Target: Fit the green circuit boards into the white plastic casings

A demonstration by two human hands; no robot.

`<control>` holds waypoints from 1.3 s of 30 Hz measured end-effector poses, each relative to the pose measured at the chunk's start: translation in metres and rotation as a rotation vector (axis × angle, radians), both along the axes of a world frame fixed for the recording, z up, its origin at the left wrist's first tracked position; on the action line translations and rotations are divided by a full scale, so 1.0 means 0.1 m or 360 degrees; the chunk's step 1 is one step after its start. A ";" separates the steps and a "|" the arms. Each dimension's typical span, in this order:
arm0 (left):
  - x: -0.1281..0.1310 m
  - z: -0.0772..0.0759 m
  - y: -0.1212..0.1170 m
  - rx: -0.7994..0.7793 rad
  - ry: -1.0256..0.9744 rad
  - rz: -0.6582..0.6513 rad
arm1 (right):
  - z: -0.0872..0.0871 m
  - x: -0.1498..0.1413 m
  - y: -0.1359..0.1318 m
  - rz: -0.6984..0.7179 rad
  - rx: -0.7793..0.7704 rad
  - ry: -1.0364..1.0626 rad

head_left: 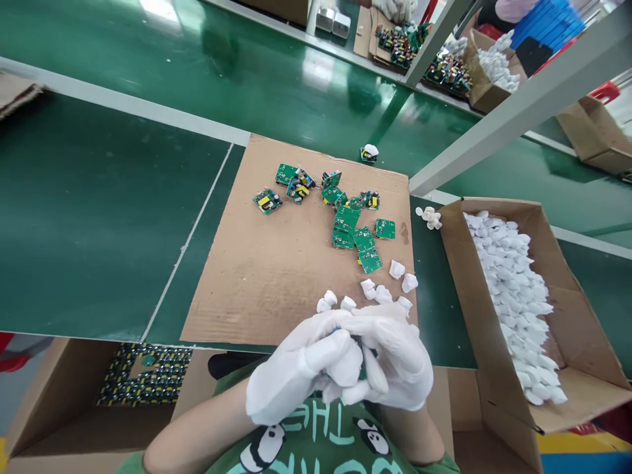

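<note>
Both my hands wear white gloves and meet in front of my chest, just beyond the cardboard's near edge. My left hand [296, 372] is closed, its thumb against a white cap-like piece [347, 366]. Curled around a small circuit board [364, 370] is my right hand [402, 359]; only a dark green sliver of the board shows between the gloves. The cap-like piece lies against the board, and the fingers hide how they meet. Several similar white pieces [383, 294] rest on the cardboard sheet [247, 289] just past my hands. Green circuit boards [347, 218] with components lie scattered farther off.
An open carton [451, 263] full of white pieces stands at right. At lower left, another carton [49, 401] holds rows of boards. A metal post [513, 99] rises at the sheet's far right corner. One white-topped board [368, 153] sits beyond the sheet. A co-worker's gloved hands [397, 9] show at the top.
</note>
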State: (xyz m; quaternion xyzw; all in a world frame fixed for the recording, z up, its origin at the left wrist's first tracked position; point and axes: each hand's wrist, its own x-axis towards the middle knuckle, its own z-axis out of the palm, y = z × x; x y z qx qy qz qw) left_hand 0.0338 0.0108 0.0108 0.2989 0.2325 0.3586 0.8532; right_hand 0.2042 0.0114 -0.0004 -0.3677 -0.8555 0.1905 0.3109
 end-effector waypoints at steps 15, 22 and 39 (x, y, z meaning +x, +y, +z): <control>-0.39 -0.02 0.22 0.0341 0.0678 0.0253 | 0.77 0.01 0.85 0.0191 0.0181 -0.0294; -0.84 0.09 1.02 0.1147 0.2911 0.0738 | 0.45 0.03 2.54 -0.0885 -0.0289 -0.0818; -0.68 -0.18 0.46 0.1524 0.3026 0.0284 | 0.36 -1.13 2.26 0.0403 -0.0275 -0.0952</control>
